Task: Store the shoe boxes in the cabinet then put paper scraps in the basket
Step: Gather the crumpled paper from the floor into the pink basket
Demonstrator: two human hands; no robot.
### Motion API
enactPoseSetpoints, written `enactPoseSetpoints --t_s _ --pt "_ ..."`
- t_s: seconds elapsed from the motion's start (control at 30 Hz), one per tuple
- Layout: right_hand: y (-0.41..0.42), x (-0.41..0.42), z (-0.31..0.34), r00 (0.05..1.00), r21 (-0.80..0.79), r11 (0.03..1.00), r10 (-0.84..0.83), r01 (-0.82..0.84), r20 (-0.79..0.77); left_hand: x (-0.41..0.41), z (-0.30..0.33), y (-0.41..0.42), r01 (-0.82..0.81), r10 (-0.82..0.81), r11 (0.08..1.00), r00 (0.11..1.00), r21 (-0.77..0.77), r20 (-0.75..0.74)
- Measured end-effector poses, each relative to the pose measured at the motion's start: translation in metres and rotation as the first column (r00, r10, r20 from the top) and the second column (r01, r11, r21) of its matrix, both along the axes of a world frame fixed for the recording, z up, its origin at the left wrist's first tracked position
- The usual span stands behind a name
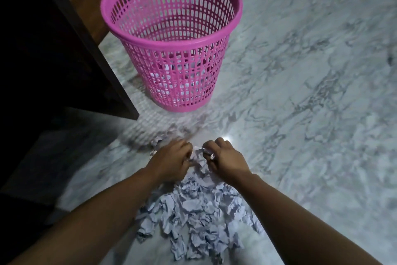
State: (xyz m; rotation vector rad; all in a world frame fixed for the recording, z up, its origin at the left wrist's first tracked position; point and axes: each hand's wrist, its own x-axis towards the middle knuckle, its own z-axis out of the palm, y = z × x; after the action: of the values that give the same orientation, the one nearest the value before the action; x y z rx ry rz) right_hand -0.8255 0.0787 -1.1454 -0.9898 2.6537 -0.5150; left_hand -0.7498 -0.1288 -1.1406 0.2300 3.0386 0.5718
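A pink plastic mesh basket stands upright on the marble floor at the upper middle, with some white scraps showing through its lower wall. A pile of crumpled white paper scraps lies on the floor between my forearms. My left hand and my right hand face each other at the far end of the pile, fingers curled, both gripping a bunch of paper scraps between them. The hands are well short of the basket.
A dark wooden cabinet fills the left side, its corner close to the basket's left. Grey-veined marble floor stretches to the right. A few stray scraps lie just beyond my left hand.
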Motion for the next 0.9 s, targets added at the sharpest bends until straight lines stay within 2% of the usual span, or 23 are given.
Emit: enactPoseSetpoints --t_s 0.07,0.17,0.23,0.33,0.4,0.47,0.53,0.57,0.6,0.67,0.73,0.8,0.83,0.9 --pt "0.01 0.005 0.012 0.999 -0.097 0.995 -0.032 0.033 0.016 0.006 0.016 0.0 -0.031 0.034 0.996 0.999 0.086 -0.035" --pt "0.016 0.007 0.044 0.998 -0.332 0.941 -0.056 0.065 0.035 0.007 0.055 0.002 -0.132 0.161 0.952 0.983 0.276 -0.085" --pt "0.012 0.002 0.073 0.998 -0.503 0.861 -0.056 0.069 0.041 0.003 0.092 0.005 -0.12 0.202 0.92 0.961 0.372 -0.19" --pt "-0.005 -0.014 0.136 0.994 -0.727 0.678 -0.055 0.106 0.093 -0.014 0.155 0.01 -0.118 0.312 0.866 0.887 0.486 -0.341" --pt "-0.024 -0.033 0.185 0.996 -0.817 0.572 -0.083 0.08 0.04 -0.033 0.203 0.008 -0.085 0.396 0.824 0.793 0.56 -0.464" --pt "-0.049 -0.06 0.23 0.987 -0.861 0.504 -0.156 0.061 -0.021 -0.061 0.25 -0.001 -0.032 0.491 0.786 0.639 0.618 -0.592" --pt "-0.077 -0.09 0.268 0.964 -0.872 0.488 -0.251 0.043 -0.093 -0.094 0.285 -0.015 -0.008 0.569 0.762 0.486 0.647 -0.664" --pt "-0.092 -0.106 0.281 0.956 -0.864 0.5 -0.275 0.057 -0.097 -0.112 0.296 -0.022 -0.027 0.597 0.754 0.447 0.657 -0.666" --pt "-0.105 -0.122 0.291 0.952 -0.839 0.537 -0.292 0.088 -0.087 -0.126 0.303 -0.026 -0.069 0.62 0.741 0.452 0.668 -0.641" --pt "-0.129 -0.151 0.302 0.93 -0.686 0.711 -0.339 0.157 -0.139 -0.163 0.293 -0.042 -0.258 0.659 0.709 0.574 0.657 -0.486" --pt "-0.145 -0.172 0.303 0.93 -0.471 0.847 -0.342 0.245 -0.132 -0.193 0.276 -0.059 -0.435 0.621 0.737 0.738 0.517 -0.266" --pt "-0.157 -0.179 0.302 0.946 -0.371 0.88 -0.323 0.297 -0.009 -0.204 0.272 -0.07 -0.479 0.535 0.819 0.837 0.314 -0.118" --pt "-0.161 -0.179 0.301 0.952 -0.35 0.89 -0.304 0.294 0.028 -0.204 0.275 -0.072 -0.507 0.532 0.837 0.843 0.208 -0.086" --pt "-0.162 -0.173 0.302 0.965 -0.322 0.91 -0.257 0.26 0.053 -0.198 0.281 -0.071 -0.578 0.582 0.813 0.809 0.068 -0.084"
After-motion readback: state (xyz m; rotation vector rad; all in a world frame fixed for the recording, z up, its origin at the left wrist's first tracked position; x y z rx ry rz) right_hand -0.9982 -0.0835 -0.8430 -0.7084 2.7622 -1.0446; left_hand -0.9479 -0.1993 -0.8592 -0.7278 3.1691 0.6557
